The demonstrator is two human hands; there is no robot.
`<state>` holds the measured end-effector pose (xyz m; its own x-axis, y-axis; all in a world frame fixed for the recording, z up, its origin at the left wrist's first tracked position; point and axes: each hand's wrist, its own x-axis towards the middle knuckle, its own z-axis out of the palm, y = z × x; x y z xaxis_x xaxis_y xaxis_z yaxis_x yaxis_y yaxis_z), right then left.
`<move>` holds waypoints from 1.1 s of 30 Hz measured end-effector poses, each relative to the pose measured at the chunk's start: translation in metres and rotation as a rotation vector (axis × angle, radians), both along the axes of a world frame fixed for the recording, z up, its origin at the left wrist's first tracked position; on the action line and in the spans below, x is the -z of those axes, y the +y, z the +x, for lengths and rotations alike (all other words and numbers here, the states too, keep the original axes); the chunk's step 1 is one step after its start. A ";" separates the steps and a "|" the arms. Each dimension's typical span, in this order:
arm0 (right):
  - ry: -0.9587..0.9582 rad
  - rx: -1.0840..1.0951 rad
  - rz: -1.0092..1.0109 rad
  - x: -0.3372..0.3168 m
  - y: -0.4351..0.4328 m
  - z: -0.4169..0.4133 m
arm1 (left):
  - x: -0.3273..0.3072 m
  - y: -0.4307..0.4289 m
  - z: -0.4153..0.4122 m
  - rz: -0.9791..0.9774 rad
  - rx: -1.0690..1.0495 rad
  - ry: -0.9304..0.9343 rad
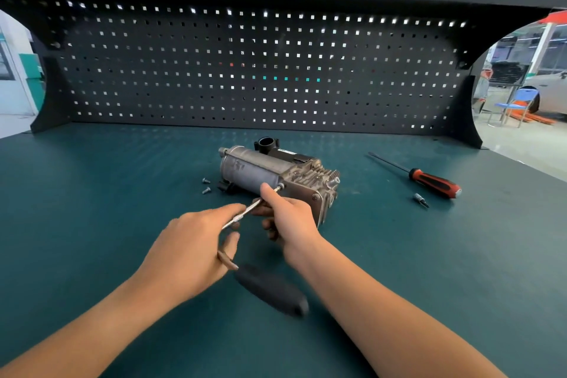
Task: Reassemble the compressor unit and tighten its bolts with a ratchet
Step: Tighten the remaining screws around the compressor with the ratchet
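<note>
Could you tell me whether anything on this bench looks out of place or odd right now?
Nothing looks damaged or spilled. Two loose bolts lie on the bench just left of the compressor, not fitted yet, and a small bit lies loose beside the screwdriver on the right.

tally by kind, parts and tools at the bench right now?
compressor unit: 1
ratchet: 1
loose bolts: 2
screwdriver: 1
driver bit: 1
Total: 6
</note>
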<state>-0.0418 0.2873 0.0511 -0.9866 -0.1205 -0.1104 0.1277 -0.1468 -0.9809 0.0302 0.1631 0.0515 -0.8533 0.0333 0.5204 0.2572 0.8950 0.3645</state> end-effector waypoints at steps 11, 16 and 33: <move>-0.042 -0.058 -0.012 -0.004 0.003 -0.002 | -0.018 0.005 -0.007 1.844 0.159 -0.675; 0.020 0.008 0.085 0.000 0.005 -0.001 | -0.019 0.003 -0.006 0.666 0.052 -0.363; -0.059 -0.010 -0.087 0.000 0.001 -0.006 | -0.007 0.009 -0.002 1.920 0.198 -0.646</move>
